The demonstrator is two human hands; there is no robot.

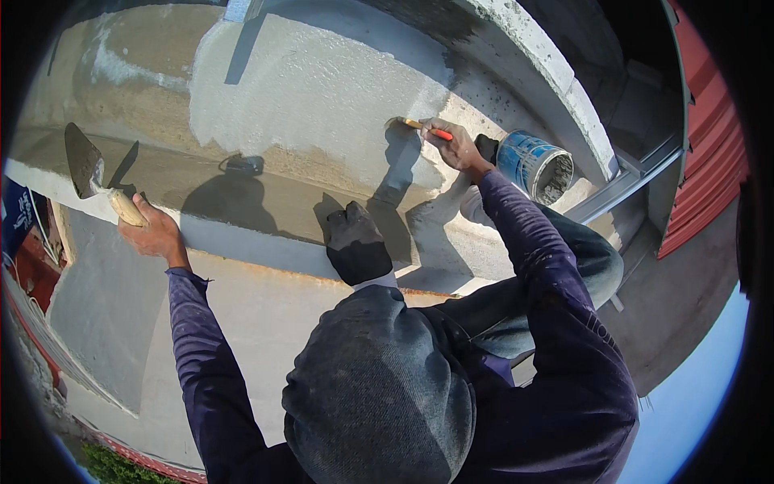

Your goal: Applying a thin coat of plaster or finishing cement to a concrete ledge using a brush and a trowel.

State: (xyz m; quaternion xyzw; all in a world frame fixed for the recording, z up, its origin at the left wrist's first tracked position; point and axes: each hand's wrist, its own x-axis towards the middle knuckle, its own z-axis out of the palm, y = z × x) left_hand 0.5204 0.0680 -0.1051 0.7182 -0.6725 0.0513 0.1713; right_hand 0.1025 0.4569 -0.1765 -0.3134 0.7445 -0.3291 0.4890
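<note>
A pointed trowel (83,161) with a pale wooden handle is in my left hand (155,235), its fingers wrapped round the handle. The blade points up and away, over the near edge of the ledge. My right hand (456,147) grips a paintbrush (427,129) with an orange handle end. Its bristles touch, or hover just over, the wet grey coating (314,89) on the concrete surface. Right of that hand a blue and white bucket (516,157) lies tilted, with grey cement slurry (556,177) inside.
My dark shoe (355,244) rests on the ledge's near edge. A curved concrete wall (556,73) rises behind the bucket. Red corrugated metal sheeting (717,137) and a metal rail (629,184) are at the right. Below the ledge lies a lower grey surface (121,298).
</note>
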